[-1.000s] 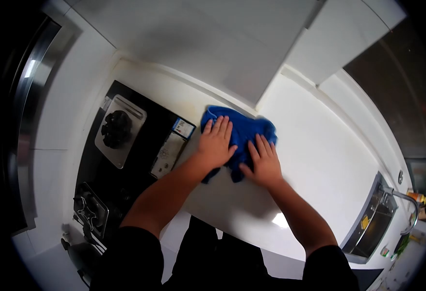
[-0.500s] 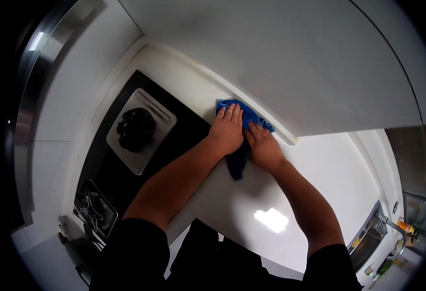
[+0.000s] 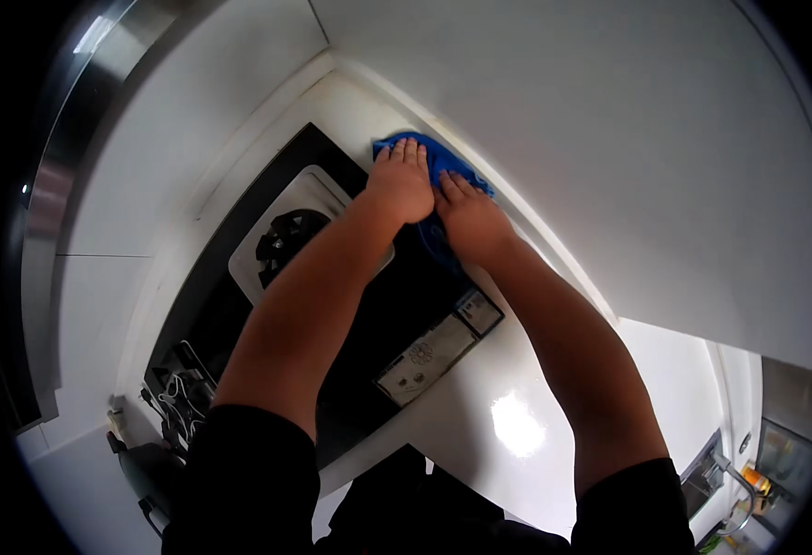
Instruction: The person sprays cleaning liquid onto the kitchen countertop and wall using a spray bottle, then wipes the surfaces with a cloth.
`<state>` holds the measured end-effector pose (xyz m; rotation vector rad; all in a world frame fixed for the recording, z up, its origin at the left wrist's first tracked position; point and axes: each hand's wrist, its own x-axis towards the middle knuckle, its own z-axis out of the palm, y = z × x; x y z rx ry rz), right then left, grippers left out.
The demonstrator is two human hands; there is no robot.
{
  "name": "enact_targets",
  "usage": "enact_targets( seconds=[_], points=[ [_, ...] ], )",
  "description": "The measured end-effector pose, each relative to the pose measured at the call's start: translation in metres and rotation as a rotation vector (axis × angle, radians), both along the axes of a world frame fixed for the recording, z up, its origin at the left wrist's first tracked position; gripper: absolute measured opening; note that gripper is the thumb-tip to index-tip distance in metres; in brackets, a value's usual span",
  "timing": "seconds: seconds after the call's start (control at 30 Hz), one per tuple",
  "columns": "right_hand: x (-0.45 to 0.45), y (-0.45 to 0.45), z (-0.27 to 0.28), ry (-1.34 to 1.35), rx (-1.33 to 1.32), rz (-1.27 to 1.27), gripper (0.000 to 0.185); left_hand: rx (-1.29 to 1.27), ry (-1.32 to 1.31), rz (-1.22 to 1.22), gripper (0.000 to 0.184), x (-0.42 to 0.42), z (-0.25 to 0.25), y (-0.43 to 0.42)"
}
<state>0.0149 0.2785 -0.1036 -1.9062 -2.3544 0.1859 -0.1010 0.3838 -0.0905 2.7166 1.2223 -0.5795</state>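
Note:
A blue cloth (image 3: 435, 155) lies bunched against the wall's foot, on the pale counter strip behind the black stove (image 3: 359, 319). My left hand (image 3: 402, 189) presses on its left part with the fingers stretched out flat. Close beside it, my right hand (image 3: 472, 218) lies on the right part, fingers extended too. Some of the cloth hangs below the hands, over the stove's edge. What is under my palms is hidden.
Left of my left arm is a burner (image 3: 283, 239) in a metal tray. A control panel (image 3: 424, 359) edges the stove. White cables (image 3: 176, 400) lie at the lower left. A tap (image 3: 748, 504) and sink are far right.
Both hands and the cloth have moved up and left along the wall, further behind the stove. The view has shifted, and the stove's control panel now shows between my arms.

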Motion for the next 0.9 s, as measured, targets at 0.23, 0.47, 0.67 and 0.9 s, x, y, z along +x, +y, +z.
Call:
enact_targets(
  seconds=[0.23,0.47,0.67,0.9],
  points=[
    [-0.025,0.075,-0.014,-0.035,-0.004,0.03,0.041,-0.035,0.008,0.018,0.062,-0.023,0.0,0.072],
    [-0.036,0.096,-0.007,-0.018,-0.066,0.025,0.044,0.006,-0.077,-0.072,0.059,-0.041,-0.009,0.091],
    [-0.047,0.111,-0.021,0.039,0.012,-0.037,0.041,-0.013,-0.033,0.042,0.06,-0.039,-0.007,0.104],
    [-0.064,0.103,-0.017,0.232,0.269,-0.162,0.025,-0.023,-0.057,-0.054,0.033,-0.056,0.023,0.091]
  ],
)
